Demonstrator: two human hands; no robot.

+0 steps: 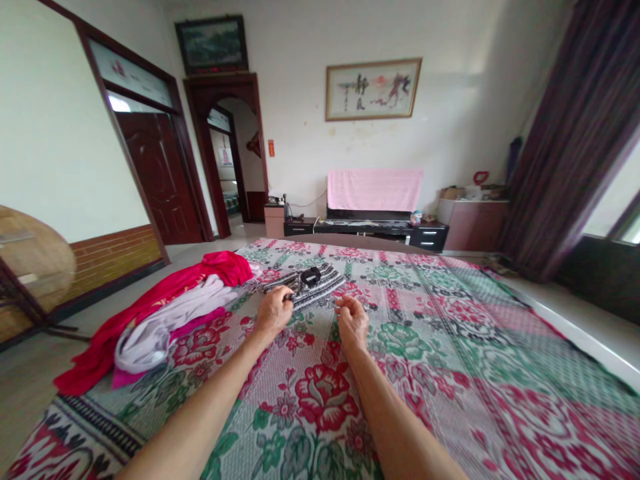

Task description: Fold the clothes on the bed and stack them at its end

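A black-and-white striped cloth (326, 287) lies flat on the floral bedspread (327, 393), straight ahead of me. On top of the cloth is a small black object (311, 275) whose kind I cannot make out. My left hand (275, 309) is closed at the near left edge of the cloth, with a dark bit showing between thumb and fingers. Just off the cloth's near right side, my right hand (353, 321) hovers over or rests on the bedspread, its fingers curled in with the thumb. Whatever it may hold is too small to name.
A heap of red, pale lilac and magenta clothes (175, 317) lies at the left edge of the bedspread. Beyond stand a low black cabinet (430, 237) and a screen under a pink cloth (375, 190). A round wooden board (35, 253) leans at far left.
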